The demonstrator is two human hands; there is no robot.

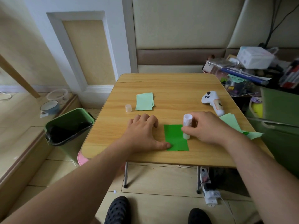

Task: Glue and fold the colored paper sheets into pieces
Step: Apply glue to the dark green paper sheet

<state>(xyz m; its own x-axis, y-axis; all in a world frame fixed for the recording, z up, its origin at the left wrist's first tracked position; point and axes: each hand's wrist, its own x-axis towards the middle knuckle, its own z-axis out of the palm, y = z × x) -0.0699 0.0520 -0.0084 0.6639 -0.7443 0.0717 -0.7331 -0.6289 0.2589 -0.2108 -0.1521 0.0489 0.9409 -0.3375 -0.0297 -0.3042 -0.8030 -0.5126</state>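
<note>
A dark green paper sheet (175,138) lies flat near the front edge of the small wooden table (169,88). My left hand (143,133) rests on the table beside it, thumb pressing the sheet's lower left corner. My right hand (205,126) grips a white glue stick (187,126) held upright, its lower end on the sheet's right edge. The glue stick's cap (128,108) stands apart at the left. A small pile of light green sheets (144,101) lies behind it. More light green pieces (233,122) lie at the table's right edge.
A white game controller (213,101) lies at the right rear of the table. A green waste bin (68,131) with a black liner stands left of the table. Cluttered boxes and bags (252,70) crowd the right side. A power strip (207,186) lies under the table.
</note>
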